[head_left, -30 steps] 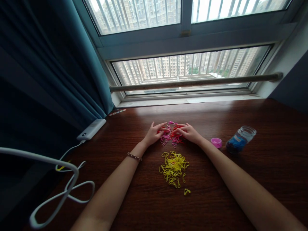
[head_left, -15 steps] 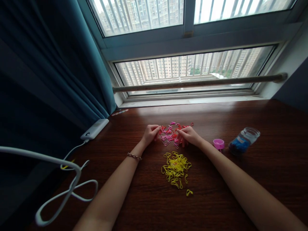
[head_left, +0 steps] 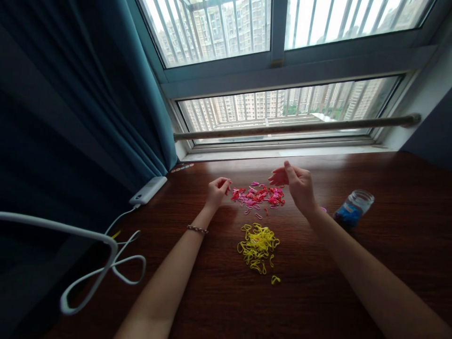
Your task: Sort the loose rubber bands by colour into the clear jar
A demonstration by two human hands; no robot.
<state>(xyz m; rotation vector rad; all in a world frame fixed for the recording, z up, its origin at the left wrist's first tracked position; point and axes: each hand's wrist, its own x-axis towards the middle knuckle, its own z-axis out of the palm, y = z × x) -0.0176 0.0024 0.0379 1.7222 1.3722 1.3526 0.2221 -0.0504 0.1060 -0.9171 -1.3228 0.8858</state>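
Head view: the left hand (head_left: 218,190) has its fingers curled close to the thumb, and I cannot tell whether they pinch anything; the right hand (head_left: 298,184) has its fingers extended, thumb apart. Pink and red loops (head_left: 259,195) lie spread between them, just right of the left fingertips and near the right ones. Yellow loops (head_left: 259,247) lie nearer. Far right, a clear jar (head_left: 355,207) shows blue low down, too blurred to name. Compared with half a second ago, the right hand has moved farther off, and its forearm now mostly hides the pink cup (head_left: 324,209).
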